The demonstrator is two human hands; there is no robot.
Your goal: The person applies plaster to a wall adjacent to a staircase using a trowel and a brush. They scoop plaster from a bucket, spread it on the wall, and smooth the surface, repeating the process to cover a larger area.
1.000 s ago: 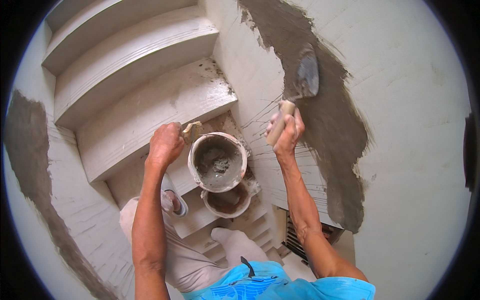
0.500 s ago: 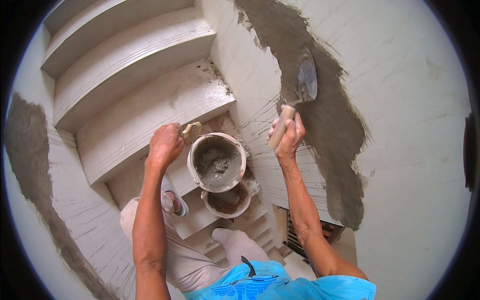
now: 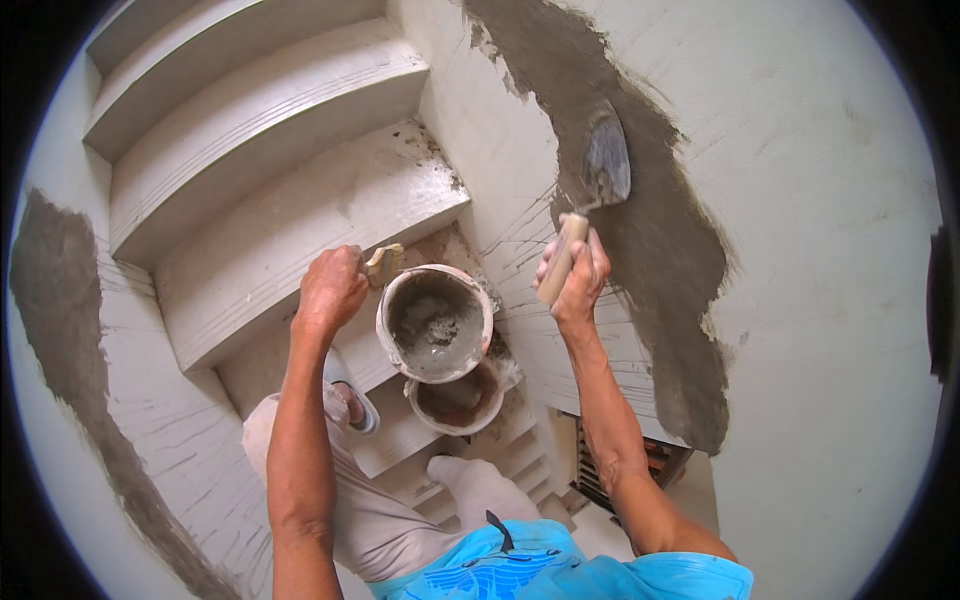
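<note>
My right hand [image 3: 574, 282] is closed round the pale wooden handle of a trowel [image 3: 607, 155]. The grey blade lies over a dark band of wet mortar [image 3: 675, 240] on the right-hand wall. My left hand [image 3: 332, 288] is a closed fist gripping a small cream-yellow tool [image 3: 384, 264]; most of it is covered by the fingers, so its kind is unclear. Just right of that fist stands a bucket [image 3: 486, 345] with grey mortar inside. A second bucket [image 3: 490, 418] sits partly hidden below it, with some brownish residue in it.
Pale stairs [image 3: 290, 200] rise at the upper left, and lower steps [image 3: 520, 450] run down between my legs. Another mortar band [image 3: 65, 290] marks the left wall. A dark slatted thing [image 3: 660, 460] lies beneath my right forearm. My sandalled foot [image 3: 362, 412] rests on a step.
The trowel blade has shifted very slightly left and down across the mortar. My left hand and the buckets stay in nearly the same place.
</note>
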